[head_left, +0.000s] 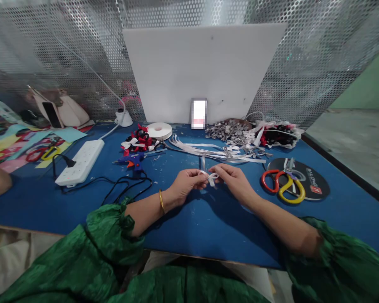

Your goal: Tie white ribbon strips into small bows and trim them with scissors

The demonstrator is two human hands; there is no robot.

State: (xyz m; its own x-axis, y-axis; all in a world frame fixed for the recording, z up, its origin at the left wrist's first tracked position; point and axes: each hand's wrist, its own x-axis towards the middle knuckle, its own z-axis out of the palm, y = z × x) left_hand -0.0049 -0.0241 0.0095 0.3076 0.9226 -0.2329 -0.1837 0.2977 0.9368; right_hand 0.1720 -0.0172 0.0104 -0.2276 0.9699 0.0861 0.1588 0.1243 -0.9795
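A small white ribbon bow (212, 178) is held above the blue table (196, 235), between both hands. My left hand (189, 184) pinches the bow's left side, its fingers closed. On the other side, my right hand (232, 180) has its thumb and fingers closed on the bow's right loop. A ribbon tail stands up behind the fingers. Just beyond the hands lie loose white ribbon strips (202, 150). The fingertips partly cover the bow.
A blue glue gun (134, 160), black cord and white power strip (84, 162) lie left. Red-and-yellow scissors (282, 183) rest on a black disc (318, 181) at right. Behind are a ribbon roll (159, 131), a pile of grey bows (229, 131) and a phone (198, 113).
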